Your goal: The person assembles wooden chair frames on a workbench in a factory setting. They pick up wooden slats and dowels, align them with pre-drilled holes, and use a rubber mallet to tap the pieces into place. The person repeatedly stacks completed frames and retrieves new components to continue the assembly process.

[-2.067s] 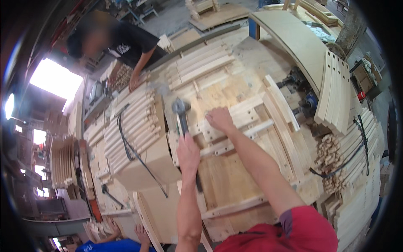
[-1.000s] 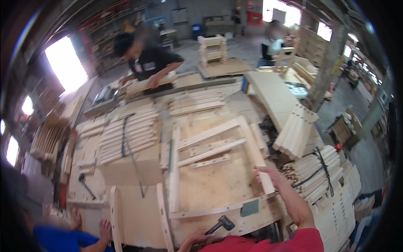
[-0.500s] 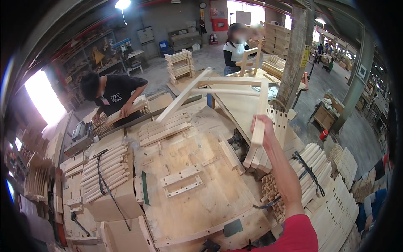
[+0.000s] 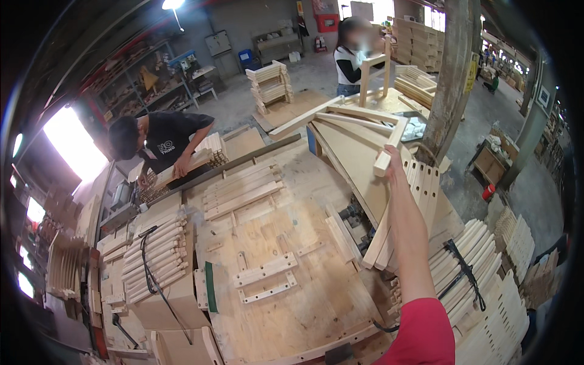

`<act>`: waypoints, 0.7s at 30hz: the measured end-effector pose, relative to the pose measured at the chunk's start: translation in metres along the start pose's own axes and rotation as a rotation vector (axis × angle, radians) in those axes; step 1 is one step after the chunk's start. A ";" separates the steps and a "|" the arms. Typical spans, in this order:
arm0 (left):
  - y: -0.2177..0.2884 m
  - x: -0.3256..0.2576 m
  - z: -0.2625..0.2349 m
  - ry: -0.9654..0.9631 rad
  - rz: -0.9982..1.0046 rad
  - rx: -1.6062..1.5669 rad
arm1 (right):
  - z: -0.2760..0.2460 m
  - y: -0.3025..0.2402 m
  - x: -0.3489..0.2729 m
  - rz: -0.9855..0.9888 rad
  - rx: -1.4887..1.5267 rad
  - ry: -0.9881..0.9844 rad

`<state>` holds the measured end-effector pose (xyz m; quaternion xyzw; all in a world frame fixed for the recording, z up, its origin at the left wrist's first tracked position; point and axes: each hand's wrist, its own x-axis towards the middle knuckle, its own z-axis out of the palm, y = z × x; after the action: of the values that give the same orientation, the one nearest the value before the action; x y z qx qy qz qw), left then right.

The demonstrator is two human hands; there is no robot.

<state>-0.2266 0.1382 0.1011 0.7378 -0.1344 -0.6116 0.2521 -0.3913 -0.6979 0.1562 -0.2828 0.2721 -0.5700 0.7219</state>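
Note:
My right hand (image 4: 393, 160) reaches far forward with its fingers wrapped round one leg of a pale wooden frame (image 4: 301, 120). The frame is three-sided, with a thinner bar across between its legs. It extends over the beige-topped table (image 4: 347, 152) on the far right; whether it rests on that surface I cannot tell. Just under my forearm lie wooden slats with oval holes (image 4: 423, 182). On the plywood bench (image 4: 261, 328) in front of me sits a jig of drilled wooden blocks (image 4: 266, 271). My left hand is out of view.
Wooden slats (image 4: 243, 191) lie at the bench's far side. Strapped stick bundles stand left (image 4: 155, 252) and right (image 4: 468, 255). A co-worker in black (image 4: 176, 140) handles wood at far left; another person (image 4: 350, 64) stands beyond the table. A wooden post (image 4: 453, 79) rises at right.
My right hand has carried the frame forward and lowered it over the table on the right. The view has shifted slightly. The person beyond the table has moved an arm.

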 end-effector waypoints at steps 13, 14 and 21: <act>-0.013 0.013 0.030 0.214 0.229 0.256 | 0.038 -0.045 -0.150 -0.341 -1.648 0.392; -0.020 0.017 0.030 0.237 0.245 0.347 | 0.042 -0.038 -0.172 -0.343 -1.653 0.384; -0.117 0.020 -0.012 1.206 0.732 0.765 | -0.079 -0.097 -0.298 0.319 -1.521 0.305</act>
<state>-0.2235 0.2282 0.0229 0.8855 -0.4087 0.1024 0.1957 -0.5730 -0.4327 0.1925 -0.5749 0.7203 -0.1496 0.3582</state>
